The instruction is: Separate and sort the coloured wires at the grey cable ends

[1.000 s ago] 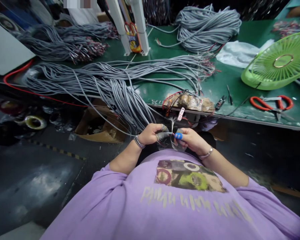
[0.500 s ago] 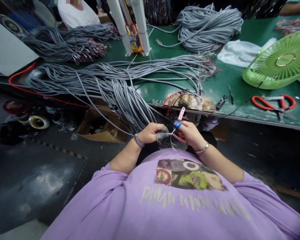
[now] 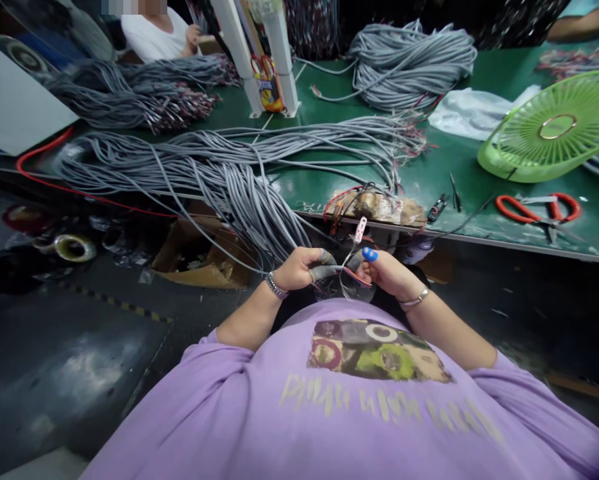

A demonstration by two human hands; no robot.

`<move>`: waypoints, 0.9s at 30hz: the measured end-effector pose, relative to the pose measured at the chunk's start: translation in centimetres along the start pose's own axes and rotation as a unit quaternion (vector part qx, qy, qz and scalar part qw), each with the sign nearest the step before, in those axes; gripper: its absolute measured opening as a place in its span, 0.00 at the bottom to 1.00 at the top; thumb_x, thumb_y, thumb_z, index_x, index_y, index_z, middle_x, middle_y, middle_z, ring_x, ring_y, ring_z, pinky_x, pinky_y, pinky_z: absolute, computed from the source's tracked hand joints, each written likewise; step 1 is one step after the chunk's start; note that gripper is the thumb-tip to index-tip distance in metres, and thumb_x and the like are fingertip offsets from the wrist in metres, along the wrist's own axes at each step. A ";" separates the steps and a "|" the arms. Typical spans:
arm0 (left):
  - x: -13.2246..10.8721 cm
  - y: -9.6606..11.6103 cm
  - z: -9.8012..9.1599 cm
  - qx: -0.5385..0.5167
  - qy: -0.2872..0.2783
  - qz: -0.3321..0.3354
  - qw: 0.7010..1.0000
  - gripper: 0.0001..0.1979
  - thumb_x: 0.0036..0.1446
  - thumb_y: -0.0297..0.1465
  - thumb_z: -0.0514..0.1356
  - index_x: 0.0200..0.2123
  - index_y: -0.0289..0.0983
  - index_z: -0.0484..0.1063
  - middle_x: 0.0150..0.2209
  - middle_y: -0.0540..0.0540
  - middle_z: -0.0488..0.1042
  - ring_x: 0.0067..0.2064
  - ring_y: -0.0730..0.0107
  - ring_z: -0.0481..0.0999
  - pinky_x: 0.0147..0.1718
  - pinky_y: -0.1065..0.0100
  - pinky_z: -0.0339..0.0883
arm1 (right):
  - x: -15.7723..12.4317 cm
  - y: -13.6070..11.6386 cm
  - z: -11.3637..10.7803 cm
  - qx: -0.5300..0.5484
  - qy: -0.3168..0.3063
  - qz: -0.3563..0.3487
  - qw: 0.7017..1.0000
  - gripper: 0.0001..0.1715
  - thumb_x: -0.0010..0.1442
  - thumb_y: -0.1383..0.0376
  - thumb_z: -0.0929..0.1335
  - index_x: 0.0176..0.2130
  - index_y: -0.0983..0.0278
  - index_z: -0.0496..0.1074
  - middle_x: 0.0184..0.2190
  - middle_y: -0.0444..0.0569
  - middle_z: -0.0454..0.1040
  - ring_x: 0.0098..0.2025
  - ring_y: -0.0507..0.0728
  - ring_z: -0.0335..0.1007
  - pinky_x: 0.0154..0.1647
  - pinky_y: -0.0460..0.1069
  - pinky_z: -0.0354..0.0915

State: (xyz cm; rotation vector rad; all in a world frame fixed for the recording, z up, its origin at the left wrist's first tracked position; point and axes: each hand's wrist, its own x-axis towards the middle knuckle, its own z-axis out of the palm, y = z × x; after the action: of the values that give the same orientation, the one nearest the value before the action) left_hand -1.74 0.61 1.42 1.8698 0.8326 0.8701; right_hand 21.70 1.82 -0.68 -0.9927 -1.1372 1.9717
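Observation:
My left hand (image 3: 302,268), with wrapped fingertips, is closed around a grey cable (image 3: 329,270) near its stripped end. From that end thin coloured wires (image 3: 356,277), orange and dark ones among them, run toward my right hand (image 3: 386,273). Its curled fingers close on the wires, while the thumb, banded in blue tape, is lifted away from the grey-wrapped forefinger. A loose pale strand hangs below the cable end. Just beyond my fingers a small white and pink strip (image 3: 360,230) stands up; its lower end is hidden. A large grey cable bundle (image 3: 259,200) droops off the table beside my left hand.
On the green table (image 3: 324,183) lie red-handled pliers (image 3: 539,210), small snips (image 3: 438,208), a green fan (image 3: 554,127) and a cable coil (image 3: 414,67). A worn board (image 3: 404,208) sits at the front edge. Below stands a cardboard box (image 3: 204,257). Co-workers sit opposite.
My right hand has shifted slightly right and its blue-taped thumb has lifted off the forefinger. My left hand keeps its hold on the cable. Across the table a co-worker's hand has come into view.

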 end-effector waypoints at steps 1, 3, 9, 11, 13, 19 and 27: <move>0.2 0.0 0.1 0.016 -0.010 0.005 1.000 0.17 0.56 0.42 0.65 0.34 0.30 0.77 0.28 0.45 0.76 0.29 0.74 0.73 0.30 0.74 0.69 | -0.3 -0.3 0.3 -0.030 -0.031 0.001 0.999 0.32 0.43 0.40 0.74 0.25 0.66 0.70 0.17 0.45 0.70 0.17 0.47 0.60 0.18 0.44 0.58; 0.4 -0.2 0.1 0.034 -0.028 0.011 0.999 0.17 0.57 0.42 0.64 0.33 0.31 0.77 0.28 0.46 0.76 0.29 0.75 0.72 0.30 0.75 0.68 | -0.7 -0.9 1.0 -0.075 -0.050 -0.007 0.996 0.29 0.42 0.45 0.77 0.26 0.67 0.71 0.18 0.44 0.71 0.18 0.47 0.60 0.18 0.43 0.56; 0.3 -0.6 -0.6 -0.035 -0.066 -0.035 0.997 0.20 0.55 0.44 0.65 0.33 0.30 0.77 0.27 0.45 0.76 0.28 0.73 0.73 0.30 0.73 0.69 | 0.5 -0.3 0.5 -0.081 0.048 -0.059 0.994 0.21 0.44 0.54 0.77 0.22 0.65 0.68 0.15 0.39 0.65 0.19 0.46 0.58 0.21 0.43 0.58; 0.0 -0.7 -0.8 -0.074 -0.053 -0.054 0.994 0.20 0.54 0.44 0.66 0.33 0.30 0.77 0.28 0.44 0.77 0.28 0.72 0.74 0.30 0.72 0.70 | 1.0 0.4 -0.8 -0.102 0.146 -0.097 0.979 0.20 0.43 0.55 0.77 0.23 0.64 0.69 0.16 0.40 0.67 0.20 0.47 0.59 0.21 0.43 0.59; -0.2 -0.8 -0.8 -0.098 -0.037 -0.064 0.992 0.20 0.52 0.44 0.67 0.33 0.30 0.77 0.28 0.44 0.77 0.29 0.72 0.75 0.30 0.72 0.71 | 1.3 1.0 -2.0 -0.122 0.212 -0.115 0.963 0.20 0.43 0.55 0.77 0.24 0.65 0.70 0.17 0.41 0.69 0.20 0.47 0.61 0.21 0.43 0.59; 0.0 -1.0 0.1 -0.130 0.017 -0.057 0.990 0.20 0.50 0.44 0.69 0.34 0.30 0.76 0.27 0.46 0.75 0.27 0.74 0.73 0.28 0.73 0.69 | 0.8 2.3 -2.5 0.007 0.093 -0.030 0.995 0.23 0.45 0.51 0.77 0.29 0.65 0.70 0.24 0.45 0.75 0.20 0.47 0.63 0.22 0.44 0.65; 2.0 -0.6 1.5 -0.083 0.117 -0.015 0.990 0.18 0.53 0.43 0.67 0.34 0.32 0.76 0.29 0.47 0.76 0.30 0.75 0.72 0.32 0.72 0.69 | 2.7 0.0 -1.3 0.152 0.029 0.049 0.987 0.24 0.52 0.45 0.72 0.32 0.63 0.69 0.28 0.47 0.76 0.21 0.49 0.63 0.19 0.45 0.63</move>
State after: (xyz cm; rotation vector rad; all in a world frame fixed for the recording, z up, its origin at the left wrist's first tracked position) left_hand 0.45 1.87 0.77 1.6282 0.8990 1.1191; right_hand 21.42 4.54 -1.87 -0.9503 -0.7379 2.1010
